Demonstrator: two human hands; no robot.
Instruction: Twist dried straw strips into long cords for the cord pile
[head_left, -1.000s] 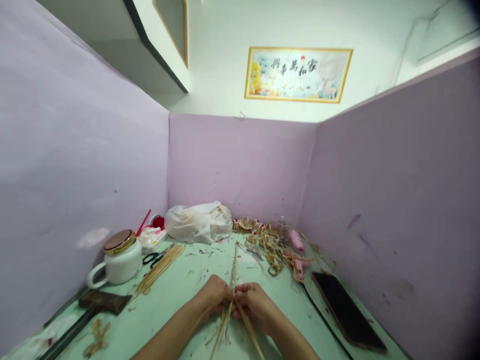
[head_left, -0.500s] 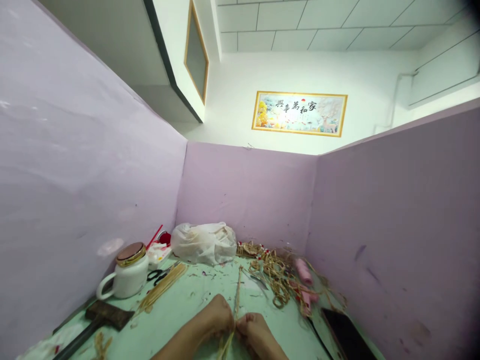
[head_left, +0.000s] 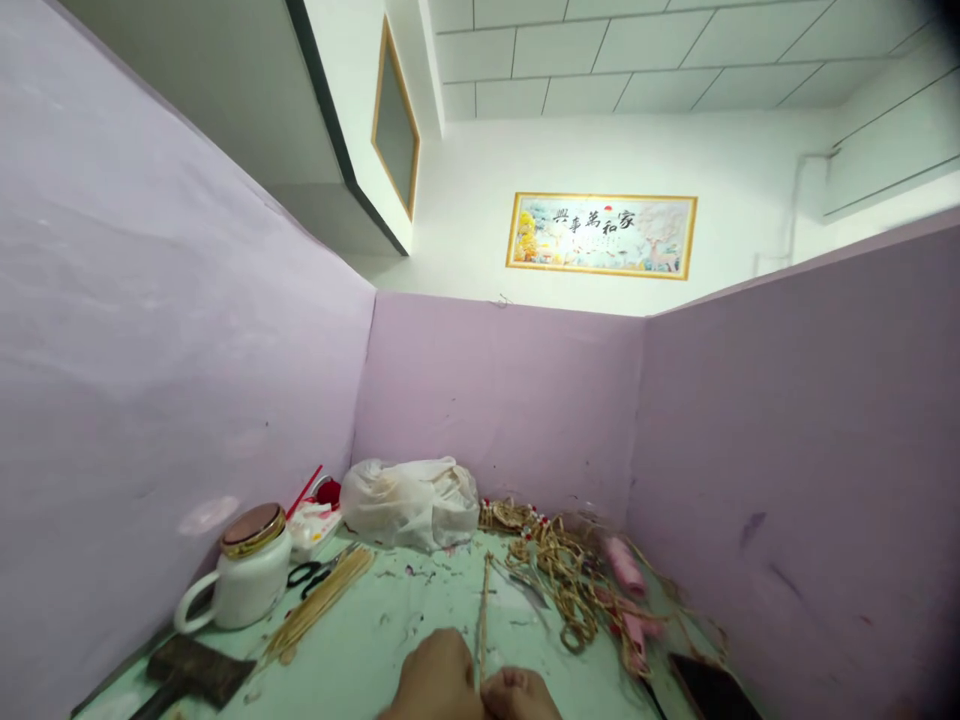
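Observation:
At the bottom edge of the head view, my left hand (head_left: 439,672) and my right hand (head_left: 520,694) are close together, both with fingers closed. Between them runs a thin twisted straw cord (head_left: 484,610), stretching away from me over the pale green tabletop (head_left: 405,610). My left hand shows its back, so its fingertips are hidden. The thumb and fingers of my right hand pinch at the cord's near end. The strands below my hands fall outside the view.
To the left lie a hammer (head_left: 196,672), a lidded white mug (head_left: 251,578), black-handled scissors (head_left: 311,574) and a bundle of straw strips (head_left: 322,602). A plastic bag (head_left: 411,505) sits at the back. Right are tangled cord (head_left: 570,575), pink thread (head_left: 624,566) and a phone (head_left: 712,688).
The view has tilted up slightly, so hands and tabletop things sit lower in the picture. Both hands stay closed at the cord, and the loose strands below them have left the view.

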